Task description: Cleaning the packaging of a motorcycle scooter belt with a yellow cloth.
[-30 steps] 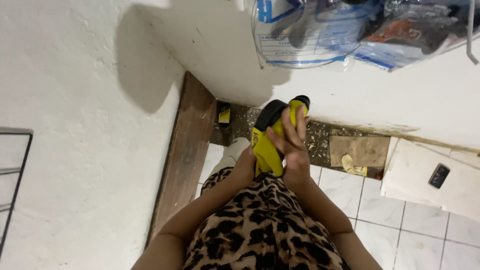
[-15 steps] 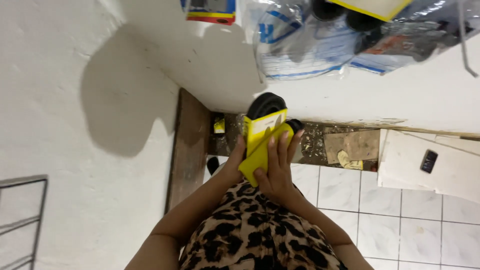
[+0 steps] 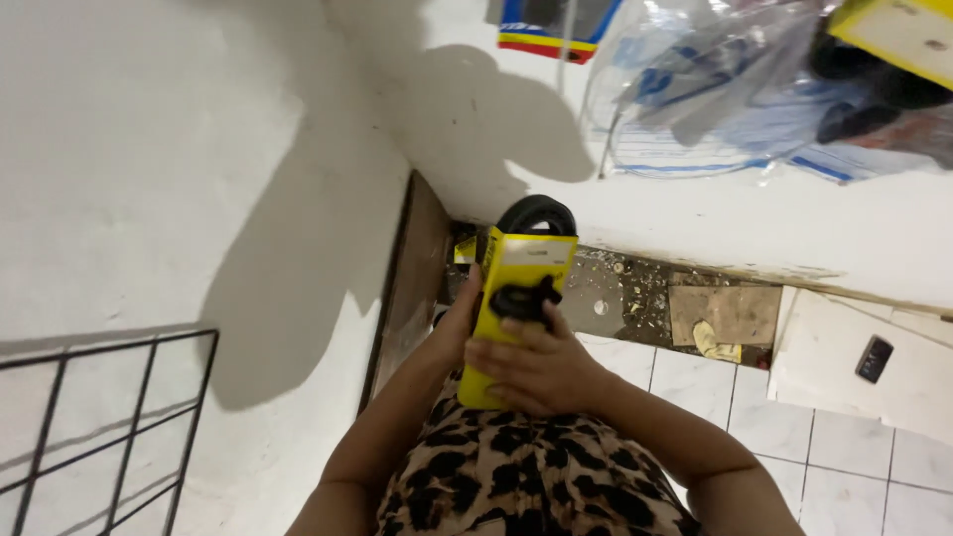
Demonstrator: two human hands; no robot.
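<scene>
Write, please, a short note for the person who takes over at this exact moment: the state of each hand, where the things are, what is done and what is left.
Left hand: grips the left edge of the yellow cardboard sleeve that wraps a black rubber belt.
Right hand: lies flat across the lower front of the sleeve, fingers pointing left.
Where: the pack is held upright in front of the body, above the white tiled floor and close to the white wall. The belt's loop sticks out of the top.
Done: the pack is in both hands.
Left: the belt is not yet out of its sleeve.
</scene>
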